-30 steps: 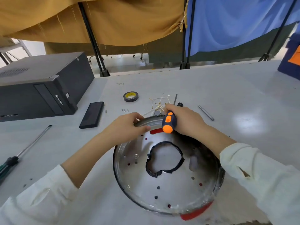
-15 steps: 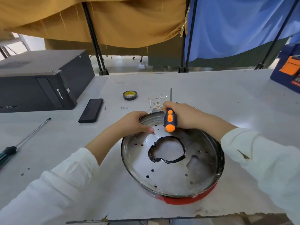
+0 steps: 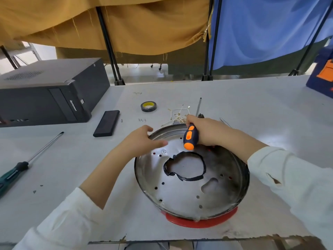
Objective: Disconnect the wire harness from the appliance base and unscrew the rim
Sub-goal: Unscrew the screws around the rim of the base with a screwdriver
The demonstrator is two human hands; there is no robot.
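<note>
Since a second ago, our round silver metal appliance base with the red rim (image 3: 191, 184) has tipped back down and now lies flat on the grey table (image 3: 252, 109), the red rim showing at its near edge. Our left hand (image 3: 142, 139) rests on the far-left edge of the base, thumb over the wall and fingers loosely spread, gripping nothing tightly. Our right hand (image 3: 207, 131) is wrapped round the orange-and-black handle of a screwdriver (image 3: 190, 137), held over the far side of the base. Just beyond lies the loose bundle of pale wires (image 3: 177, 114), apart from the base. Farther left sit a black roll of tape (image 3: 148, 106), a flat black rectangular device (image 3: 106, 123) and a long green-handled screwdriver (image 3: 27, 161).
</note>
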